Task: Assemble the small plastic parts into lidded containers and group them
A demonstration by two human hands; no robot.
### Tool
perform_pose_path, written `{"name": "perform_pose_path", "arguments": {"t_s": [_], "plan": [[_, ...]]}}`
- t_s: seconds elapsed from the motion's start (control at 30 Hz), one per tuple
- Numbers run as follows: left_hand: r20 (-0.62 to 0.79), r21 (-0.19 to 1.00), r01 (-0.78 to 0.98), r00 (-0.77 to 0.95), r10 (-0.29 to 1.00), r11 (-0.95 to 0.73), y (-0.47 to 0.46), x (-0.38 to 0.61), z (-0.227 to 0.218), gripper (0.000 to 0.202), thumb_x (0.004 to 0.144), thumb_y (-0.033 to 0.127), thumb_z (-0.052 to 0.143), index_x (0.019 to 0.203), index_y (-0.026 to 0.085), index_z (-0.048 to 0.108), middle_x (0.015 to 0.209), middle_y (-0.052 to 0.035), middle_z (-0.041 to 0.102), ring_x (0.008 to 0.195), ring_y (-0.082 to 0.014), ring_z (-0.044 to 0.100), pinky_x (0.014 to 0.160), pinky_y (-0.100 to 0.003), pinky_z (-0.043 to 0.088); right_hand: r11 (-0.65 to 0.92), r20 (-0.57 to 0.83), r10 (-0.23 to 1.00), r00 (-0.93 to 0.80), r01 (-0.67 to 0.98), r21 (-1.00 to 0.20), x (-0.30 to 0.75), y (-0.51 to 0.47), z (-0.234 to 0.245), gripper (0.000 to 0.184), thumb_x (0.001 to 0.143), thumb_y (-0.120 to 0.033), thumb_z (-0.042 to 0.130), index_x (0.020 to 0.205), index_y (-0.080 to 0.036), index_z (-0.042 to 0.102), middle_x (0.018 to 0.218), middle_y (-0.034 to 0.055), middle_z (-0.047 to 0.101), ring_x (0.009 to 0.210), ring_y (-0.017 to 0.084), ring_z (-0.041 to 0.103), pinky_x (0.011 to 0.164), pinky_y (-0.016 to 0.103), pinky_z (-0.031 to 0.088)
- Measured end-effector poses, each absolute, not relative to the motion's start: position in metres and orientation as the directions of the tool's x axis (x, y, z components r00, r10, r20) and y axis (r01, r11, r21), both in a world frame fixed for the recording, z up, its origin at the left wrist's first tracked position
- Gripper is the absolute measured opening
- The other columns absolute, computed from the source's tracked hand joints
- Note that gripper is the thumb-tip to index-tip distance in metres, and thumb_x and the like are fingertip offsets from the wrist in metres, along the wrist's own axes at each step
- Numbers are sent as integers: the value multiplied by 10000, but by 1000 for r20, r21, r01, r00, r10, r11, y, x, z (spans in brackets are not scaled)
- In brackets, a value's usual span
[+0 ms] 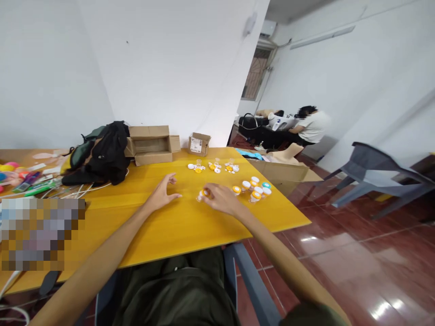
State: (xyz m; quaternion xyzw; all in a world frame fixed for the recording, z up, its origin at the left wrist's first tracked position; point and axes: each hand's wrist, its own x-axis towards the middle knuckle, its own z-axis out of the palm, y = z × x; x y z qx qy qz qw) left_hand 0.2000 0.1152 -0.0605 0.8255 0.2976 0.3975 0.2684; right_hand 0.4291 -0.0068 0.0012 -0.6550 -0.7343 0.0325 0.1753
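Observation:
My right hand (220,198) is closed around a small clear jar with an orange-and-white lid (203,194), low over the yellow table. My left hand (165,194) is held to the left of that jar, thumb and fingers apart, with nothing in it. Right of my right hand stand several similar jars, among them an orange-lidded one (256,196) and a teal-lidded one (266,185). Farther back lie three small clusters of loose lids and small white pieces (198,168), each beside a clear cup; their details are too small to make out.
An open cardboard box (152,157) and a smaller box (199,145) stand at the table's back. A black bag (110,156), cables and colourful items crowd the left. Beyond the right edge are a large carton (277,174), a grey chair (384,176) and a seated person (314,127).

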Motion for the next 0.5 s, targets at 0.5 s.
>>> {"name": "perform_pose_path", "arguments": {"t_s": [0.5], "plan": [[401, 660, 378, 554, 730, -649, 110, 202, -55, 565, 762, 329, 699, 1279, 239, 490, 1150, -57, 625, 1104, -236, 603, 1041, -418, 450, -107, 19, 994, 106, 985, 131, 491, -60, 14, 328, 904, -408, 538, 1151, -205, 612, 1079, 130, 690, 1008, 288, 639, 674, 295, 420]]}}
